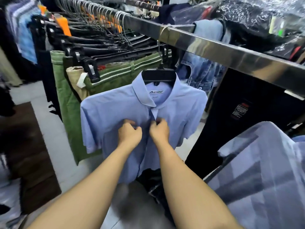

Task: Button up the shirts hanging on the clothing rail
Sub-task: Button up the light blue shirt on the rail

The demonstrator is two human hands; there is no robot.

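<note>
A light blue short-sleeved shirt hangs on a black hanger from the steel clothing rail, facing me. Its collar is open at the top, with a white label inside. My left hand pinches the left edge of the front placket at chest height. My right hand pinches the right edge beside it, fingertips at the placket line. The button itself is hidden by my fingers. Below my hands the front hangs loosely apart.
Green and beige trousers on black clip hangers crowd the rail to the left. Denim jackets hang behind the shirt. Plastic-wrapped garments lie on top of the rail. Another pale blue shirt in plastic sits at lower right.
</note>
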